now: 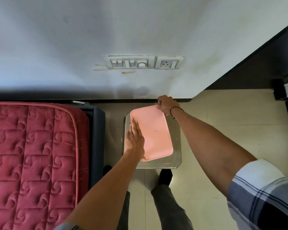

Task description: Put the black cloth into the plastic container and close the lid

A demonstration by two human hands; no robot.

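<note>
A pink rectangular lid with a small sticker lies on top of the plastic container, whose body is hidden beneath it. The container rests on a small clear stool-like table. My left hand lies flat, fingers together, on the lid's left edge. My right hand grips the lid's far right corner, fingers curled over the rim. The black cloth is not visible anywhere.
A bed with a red quilted mattress and blue frame stands close on the left. A white wall with switch panels is just behind. My legs and dark shoes stand on the tiled floor below. Dark furniture is at right.
</note>
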